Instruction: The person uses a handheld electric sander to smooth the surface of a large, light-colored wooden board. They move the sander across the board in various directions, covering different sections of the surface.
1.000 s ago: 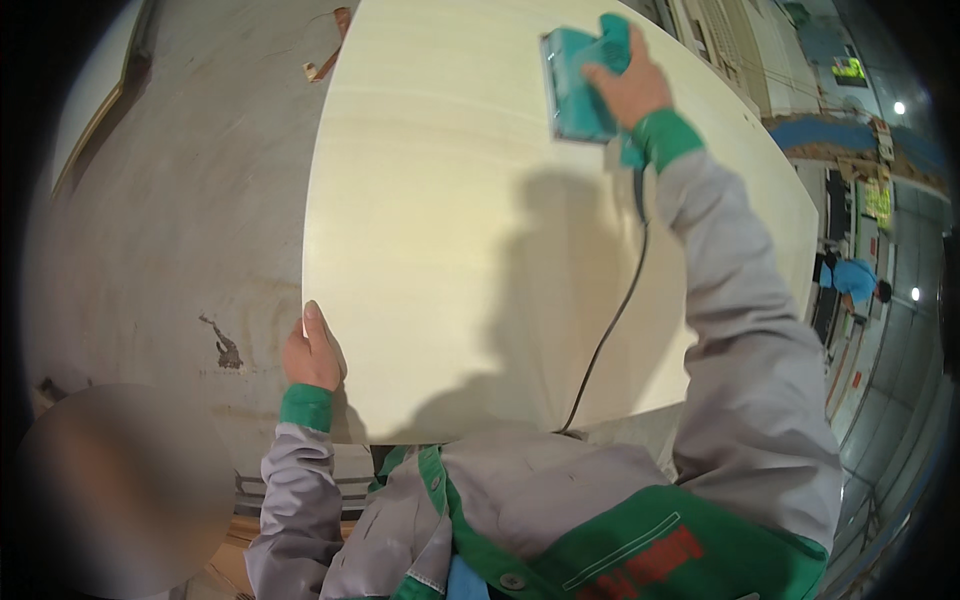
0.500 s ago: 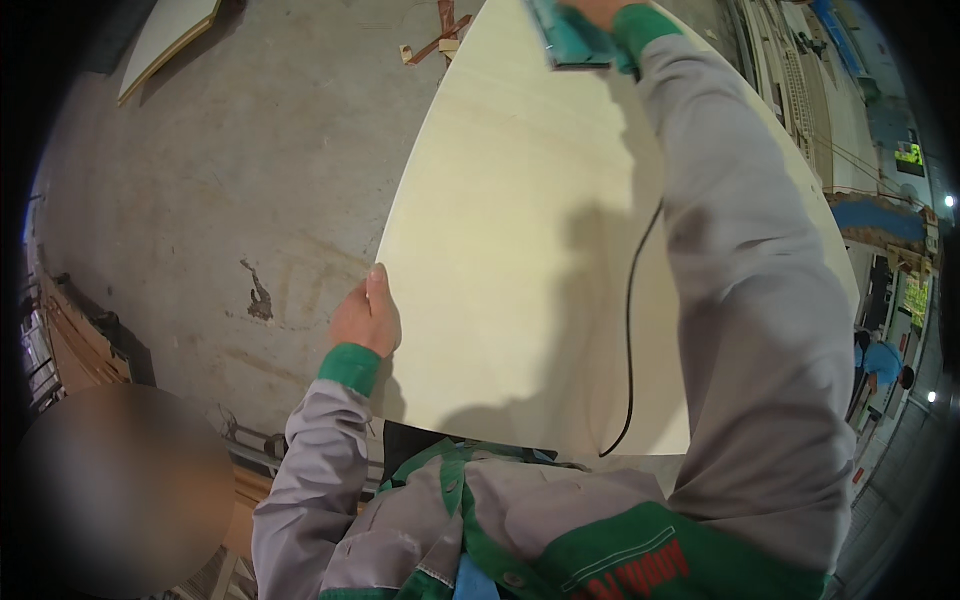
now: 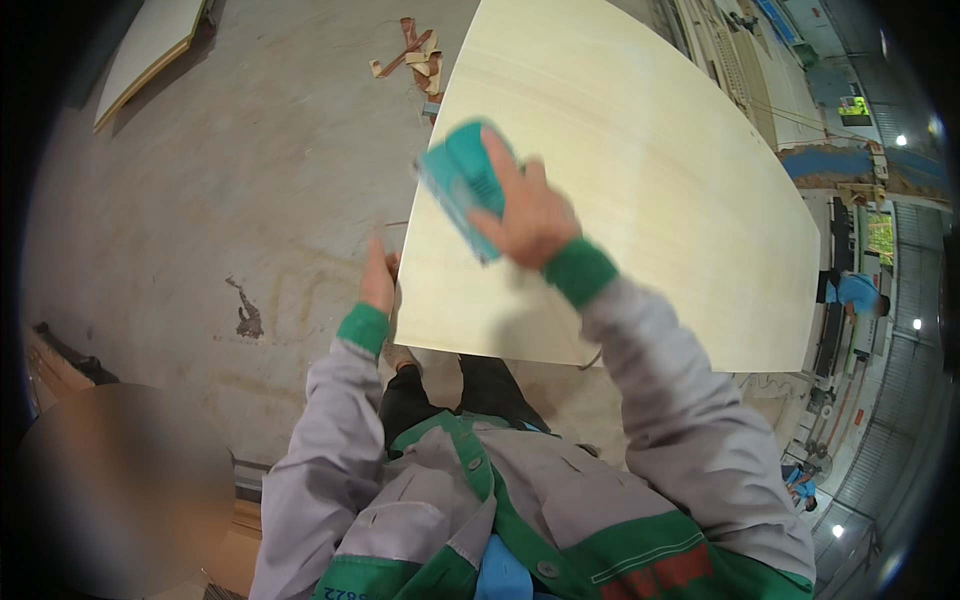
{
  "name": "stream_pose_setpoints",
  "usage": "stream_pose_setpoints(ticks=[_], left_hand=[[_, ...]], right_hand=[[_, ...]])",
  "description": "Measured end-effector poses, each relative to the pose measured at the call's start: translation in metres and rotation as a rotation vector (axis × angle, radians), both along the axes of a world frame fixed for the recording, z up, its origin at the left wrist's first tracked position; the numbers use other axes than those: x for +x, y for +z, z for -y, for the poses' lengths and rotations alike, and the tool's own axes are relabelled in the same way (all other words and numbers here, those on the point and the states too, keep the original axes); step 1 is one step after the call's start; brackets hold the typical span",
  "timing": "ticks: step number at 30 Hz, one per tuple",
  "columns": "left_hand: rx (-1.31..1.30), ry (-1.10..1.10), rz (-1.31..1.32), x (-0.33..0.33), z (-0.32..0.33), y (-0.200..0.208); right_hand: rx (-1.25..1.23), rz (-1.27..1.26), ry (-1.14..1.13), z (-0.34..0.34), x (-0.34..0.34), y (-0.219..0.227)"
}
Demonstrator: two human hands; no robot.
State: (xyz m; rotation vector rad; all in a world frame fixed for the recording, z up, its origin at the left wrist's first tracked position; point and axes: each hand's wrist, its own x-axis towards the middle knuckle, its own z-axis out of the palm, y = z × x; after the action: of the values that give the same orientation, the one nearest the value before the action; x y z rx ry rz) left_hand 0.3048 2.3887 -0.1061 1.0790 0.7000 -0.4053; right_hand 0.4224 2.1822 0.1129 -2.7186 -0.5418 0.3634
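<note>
A large, pale wooden panel (image 3: 660, 220) with a curved far-right edge lies in front of me. In my right hand (image 3: 535, 215) is a teal power sander (image 3: 462, 180), set at a slant across the panel's left edge. Part of the sander sticks out past that edge, and motion blurs it. My left hand (image 3: 378, 280) holds the same edge lower down, thumb pointing up; its other fingers are mostly hidden beside or under the panel. A short bit of dark cord (image 3: 592, 360) shows at the panel's near edge, by my right forearm.
Wood offcuts (image 3: 424, 62) lie on the concrete floor (image 3: 250, 170) beyond the left edge. Another pale panel (image 3: 150, 55) stands far left. Long boards (image 3: 715, 60) are stacked at the far right. A person in blue (image 3: 858, 293) is off to the right. Brown boards (image 3: 60, 370) sit at the lower left.
My right hand has brought the sander from the panel's far end back toward me and to the left edge. My left hand has moved slightly up along that edge. More of the panel's right side shows.
</note>
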Motion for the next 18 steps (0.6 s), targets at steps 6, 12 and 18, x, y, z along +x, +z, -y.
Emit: stream_pose_setpoints(ticks=[6, 12, 18], left_hand=[[0.47, -0.035, 0.157, -0.056, 0.03, 0.004], [0.712, -0.328, 0.071, -0.042, 0.021, 0.059], [0.797, -0.362, 0.012, -0.036, 0.022, 0.082]], right_hand=[[0.057, -0.121, -0.144, -0.007, -0.1, 0.014], [0.031, 0.09, -0.113, -0.031, 0.023, -0.009], [-0.073, 0.22, -0.164, -0.041, 0.207, -0.017]])
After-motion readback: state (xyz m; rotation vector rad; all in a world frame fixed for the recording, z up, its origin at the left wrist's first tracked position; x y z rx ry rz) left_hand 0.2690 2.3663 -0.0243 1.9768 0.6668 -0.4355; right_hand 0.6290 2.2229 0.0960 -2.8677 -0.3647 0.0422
